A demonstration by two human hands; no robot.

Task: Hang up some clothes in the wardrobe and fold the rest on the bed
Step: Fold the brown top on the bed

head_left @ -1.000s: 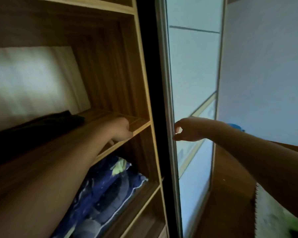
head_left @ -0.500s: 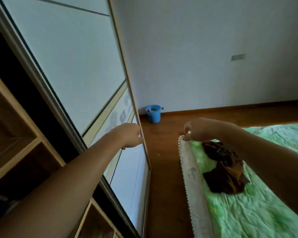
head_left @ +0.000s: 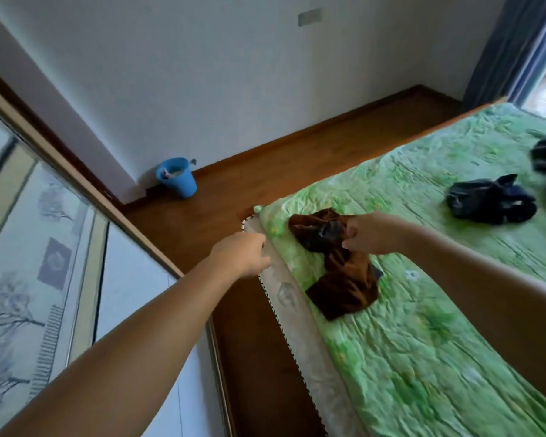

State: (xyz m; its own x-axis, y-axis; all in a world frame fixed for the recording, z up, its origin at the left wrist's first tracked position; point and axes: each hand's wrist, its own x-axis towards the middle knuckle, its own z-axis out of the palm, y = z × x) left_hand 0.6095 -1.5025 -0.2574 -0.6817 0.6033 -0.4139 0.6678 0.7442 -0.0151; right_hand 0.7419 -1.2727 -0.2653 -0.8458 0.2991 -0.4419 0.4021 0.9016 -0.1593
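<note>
Brown garment [head_left: 344, 285] beneath curled right grip [head_left: 371, 233], hold unclear, left grip [head_left: 241, 258] curled, empty

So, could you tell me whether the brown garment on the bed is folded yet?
Not folded: the brown garment lies crumpled in a loose heap on the green bedspread.

The left hand [head_left: 243, 258] is off the wardrobe shelf and now reaches to the bed [head_left: 423, 357] edge; the right hand [head_left: 369, 233], off the sliding door [head_left: 133, 294], is now over the brown garment [head_left: 344, 282].
</note>
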